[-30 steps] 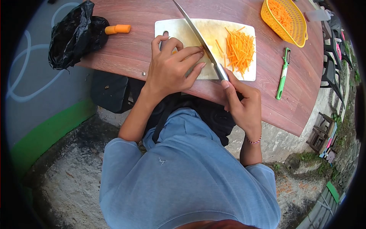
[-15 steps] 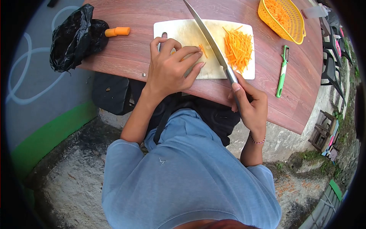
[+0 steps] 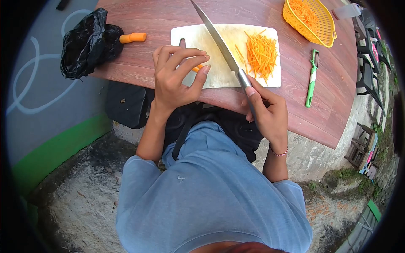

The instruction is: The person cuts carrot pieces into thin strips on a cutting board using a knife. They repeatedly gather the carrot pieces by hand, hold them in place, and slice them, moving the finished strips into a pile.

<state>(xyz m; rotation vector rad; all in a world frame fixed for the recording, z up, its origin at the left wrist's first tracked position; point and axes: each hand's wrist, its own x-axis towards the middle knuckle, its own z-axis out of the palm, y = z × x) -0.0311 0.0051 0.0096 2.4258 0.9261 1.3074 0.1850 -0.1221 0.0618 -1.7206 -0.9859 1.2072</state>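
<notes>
My right hand (image 3: 266, 110) grips a large kitchen knife (image 3: 221, 44) by its handle, the blade slanting up and left above the white cutting board (image 3: 219, 80). Over the board's left part is my left hand (image 3: 179, 76), fingers bent and apart, with a gap between thumb and forefinger. Orange carrot pieces (image 3: 197, 68) show through that gap, partly hidden by the hand. To the right of the blade lies a heap of thin carrot strips (image 3: 261, 55), with a few loose strips at its left side.
A yellow basket (image 3: 330, 36) with carrot strips stands at the upper right, near a clear bottle (image 3: 346, 11). A green-handled peeler (image 3: 312, 80) lies right of the board. On the left, peeled carrot pieces (image 3: 133, 38) lie beside a black plastic bag (image 3: 90, 46) at the wooden table's (image 3: 156, 19) edge.
Loose strips have shifted right, close to the heap. The knife and my right hand have moved slightly left. My left hand has drawn back left, its fingers higher and more apart.
</notes>
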